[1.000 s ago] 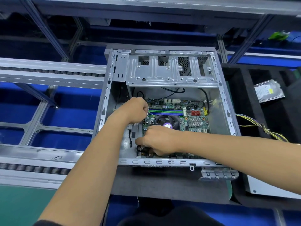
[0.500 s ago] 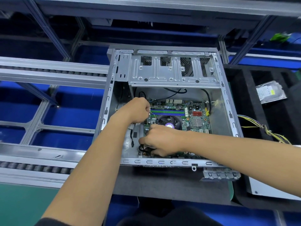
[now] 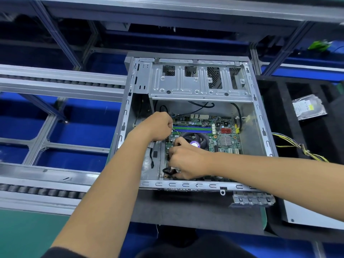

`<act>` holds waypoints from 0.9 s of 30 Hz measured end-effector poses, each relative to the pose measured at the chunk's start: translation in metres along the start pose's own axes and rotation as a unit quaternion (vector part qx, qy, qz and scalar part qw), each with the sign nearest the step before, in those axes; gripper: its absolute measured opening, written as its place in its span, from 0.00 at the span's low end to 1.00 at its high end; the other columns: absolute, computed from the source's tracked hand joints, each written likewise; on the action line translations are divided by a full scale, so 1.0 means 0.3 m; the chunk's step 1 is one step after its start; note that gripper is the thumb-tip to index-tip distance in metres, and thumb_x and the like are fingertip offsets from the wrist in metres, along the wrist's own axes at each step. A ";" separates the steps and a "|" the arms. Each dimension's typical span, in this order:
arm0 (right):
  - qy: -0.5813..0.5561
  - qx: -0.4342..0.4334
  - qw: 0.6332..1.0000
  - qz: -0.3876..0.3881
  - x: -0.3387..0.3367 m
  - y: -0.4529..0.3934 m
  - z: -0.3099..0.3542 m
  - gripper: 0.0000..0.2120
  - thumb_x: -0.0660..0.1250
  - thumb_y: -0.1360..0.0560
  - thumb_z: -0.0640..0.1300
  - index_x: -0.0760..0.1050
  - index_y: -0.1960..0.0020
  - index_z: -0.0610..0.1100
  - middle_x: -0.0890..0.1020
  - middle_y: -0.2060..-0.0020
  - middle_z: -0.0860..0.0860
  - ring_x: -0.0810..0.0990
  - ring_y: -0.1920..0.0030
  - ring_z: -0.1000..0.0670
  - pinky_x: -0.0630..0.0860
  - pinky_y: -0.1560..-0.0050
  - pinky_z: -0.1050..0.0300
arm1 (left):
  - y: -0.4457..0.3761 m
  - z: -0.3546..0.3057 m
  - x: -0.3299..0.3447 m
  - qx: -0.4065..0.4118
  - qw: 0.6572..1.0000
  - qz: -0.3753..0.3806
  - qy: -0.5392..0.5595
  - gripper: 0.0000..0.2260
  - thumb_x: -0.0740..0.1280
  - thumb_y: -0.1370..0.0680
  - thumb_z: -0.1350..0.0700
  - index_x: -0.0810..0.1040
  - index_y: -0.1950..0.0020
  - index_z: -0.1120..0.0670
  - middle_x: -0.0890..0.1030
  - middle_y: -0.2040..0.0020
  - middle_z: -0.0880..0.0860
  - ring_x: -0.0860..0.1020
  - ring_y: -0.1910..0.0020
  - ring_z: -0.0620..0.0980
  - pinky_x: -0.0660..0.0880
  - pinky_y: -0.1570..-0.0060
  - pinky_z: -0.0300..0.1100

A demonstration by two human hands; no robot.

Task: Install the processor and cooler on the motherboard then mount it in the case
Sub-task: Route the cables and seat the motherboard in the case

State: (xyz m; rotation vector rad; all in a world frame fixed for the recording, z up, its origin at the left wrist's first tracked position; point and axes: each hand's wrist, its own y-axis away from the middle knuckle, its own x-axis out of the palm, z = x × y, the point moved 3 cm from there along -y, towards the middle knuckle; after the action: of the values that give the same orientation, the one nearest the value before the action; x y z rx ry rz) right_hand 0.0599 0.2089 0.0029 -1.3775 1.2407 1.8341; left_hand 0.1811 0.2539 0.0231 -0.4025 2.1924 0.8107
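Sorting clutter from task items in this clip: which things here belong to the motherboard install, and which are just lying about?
In the job:
- case
- motherboard, already lying inside the case
- cooler fan
- left hand and right hand, both working at the board's left edge

Lying about:
- hard drive on the black foam tray
- yellow-black cable bundle

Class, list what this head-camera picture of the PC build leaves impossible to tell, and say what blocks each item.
1. Processor: hidden under the cooler fan.
2. What the left hand grips: hidden inside its curled fingers.
3. The motherboard near edge: covered by the right hand.
4. Hard drive label: too small to read.
5. Yellow cable bundle: its far end leaves the right edge.
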 end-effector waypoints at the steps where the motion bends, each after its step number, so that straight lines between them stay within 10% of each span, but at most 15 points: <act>1: 0.007 -0.006 1.000 0.003 0.000 0.001 -0.001 0.12 0.65 0.26 0.52 0.79 0.55 0.44 0.79 0.57 0.48 0.74 0.53 0.46 0.55 0.44 0.51 | -0.001 0.000 0.000 0.000 1.000 0.000 0.000 0.09 0.56 0.30 0.69 0.73 0.63 0.58 0.74 0.61 0.57 0.68 0.62 0.51 0.68 0.62 0.44; 27: 0.094 -0.051 0.994 0.037 -0.031 0.010 -0.005 0.03 0.67 0.29 0.40 0.77 0.56 0.46 0.79 0.53 0.51 0.71 0.47 0.46 0.62 0.50 0.51 | 0.005 -0.010 -0.004 -0.004 1.000 0.000 -0.009 0.10 0.56 0.28 0.69 0.76 0.60 0.60 0.75 0.61 0.57 0.69 0.63 0.52 0.69 0.63 0.43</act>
State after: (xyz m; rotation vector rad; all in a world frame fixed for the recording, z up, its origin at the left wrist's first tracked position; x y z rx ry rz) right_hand 0.0612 0.2071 0.0126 -1.6124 1.3228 1.8762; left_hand 0.1795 0.2532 0.0260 -0.3978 2.1729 0.8195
